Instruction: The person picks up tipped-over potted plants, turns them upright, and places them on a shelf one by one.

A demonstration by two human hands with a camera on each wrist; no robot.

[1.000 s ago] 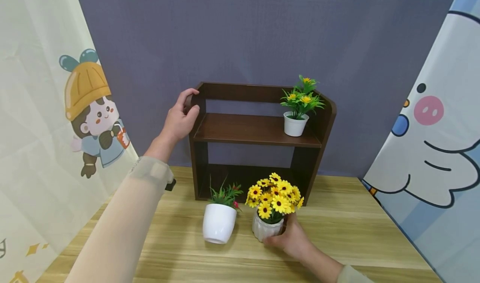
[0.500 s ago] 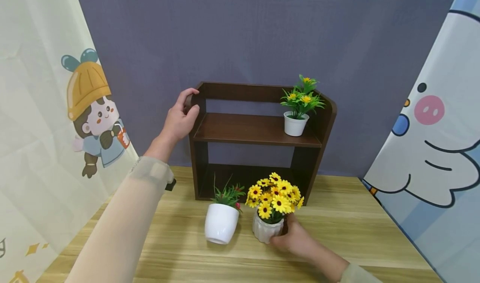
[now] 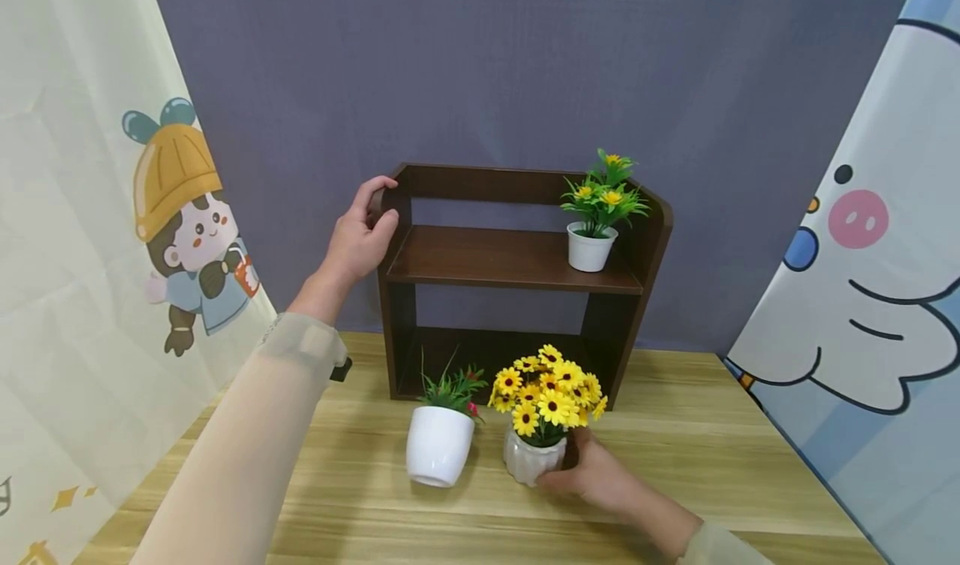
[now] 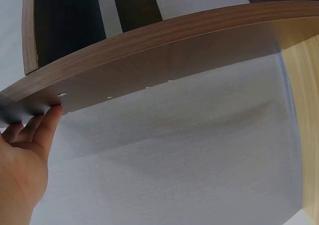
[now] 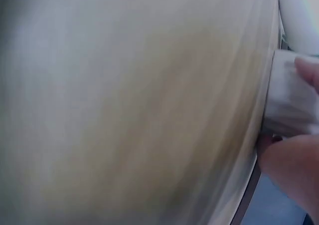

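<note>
My left hand (image 3: 360,236) rests against the upper left side of a dark brown two-tier shelf (image 3: 487,252). In the left wrist view, its fingers (image 4: 49,127) touch the outer face of the side panel (image 4: 149,68). My right hand (image 3: 592,473) grips a pale ribbed pot (image 3: 531,458) of yellow daisy-like flowers (image 3: 551,394), in front of the shelf's lower right. The right wrist view shows thumb and fingers on either side of that pot (image 5: 291,98). Left of it, a glossy white pot (image 3: 439,447) with green leaves and a red bloom leans over.
On the upper shelf's right end stands a small white pot (image 3: 590,248) with yellow-flowered greenery. The shelf stands on a wood-grain table (image 3: 697,423), before a grey-blue cloth (image 3: 487,65). Printed cartoon cloths hang at left and right.
The leaning white pot has shifted slightly right, then back left. The daisy pot and my right hand have barely moved. My left hand stays at the shelf's side.
</note>
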